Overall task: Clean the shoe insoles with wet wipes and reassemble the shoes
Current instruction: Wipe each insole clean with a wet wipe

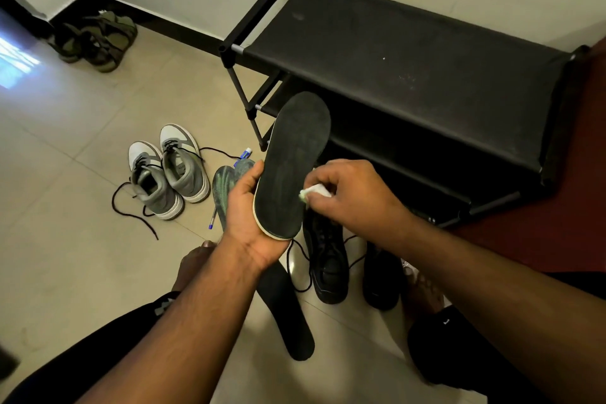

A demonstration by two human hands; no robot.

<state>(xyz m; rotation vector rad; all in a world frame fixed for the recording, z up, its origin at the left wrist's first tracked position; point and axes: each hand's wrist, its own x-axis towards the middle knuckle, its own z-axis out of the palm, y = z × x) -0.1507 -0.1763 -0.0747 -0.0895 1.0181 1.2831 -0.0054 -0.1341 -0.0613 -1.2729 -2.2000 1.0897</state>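
Left hand (pixel 252 223) grips one black insole (pixel 290 167) held up before the shoe rack (pixel 410 52); right hand (pixel 347 193) pinches one wet wipe (pixel 313 192) against its edge. On the floor (pixel 82 256): two grey sneakers (pixel 170 174), two black shoes (pixel 329 259), one more black insole (pixel 292 321), two green insoles (pixel 226 184).

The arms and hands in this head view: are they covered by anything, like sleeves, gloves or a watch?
Both are bare. The left hand and right hand wear no gloves, and no rings, watch or wristband show. The forearms are uncovered right to the frame's lower edge, so no sleeve is visible. The only clothing in sight is black shorts on the legs.
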